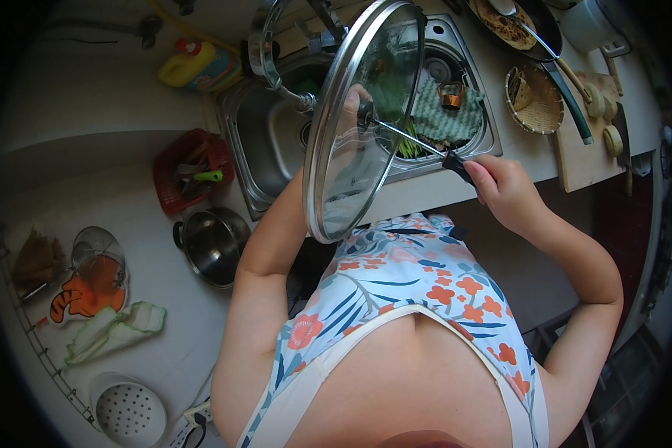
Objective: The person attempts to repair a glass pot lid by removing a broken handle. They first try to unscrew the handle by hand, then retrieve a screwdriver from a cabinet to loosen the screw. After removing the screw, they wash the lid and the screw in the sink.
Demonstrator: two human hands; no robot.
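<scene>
A round glass pot lid (351, 175) with a steel rim stands tilted on edge in front of me, over the sink. My left hand (349, 112) is behind it, seen through the glass, its fingers closed around the black knob (365, 113) at the lid's middle. My right hand (506, 188) grips the black handle of a screwdriver (418, 142). Its metal shaft points left, and the tip meets the knob's centre. Whether the tip sits in a screw is too small to tell.
Beyond the lid lies a steel sink (265, 153) with a tap (276, 78); green vegetables (409, 142) are in its right part. To the right are a frying pan (549, 56), wicker basket (537, 112) and cutting board (586, 160). A pot (215, 250) stands left.
</scene>
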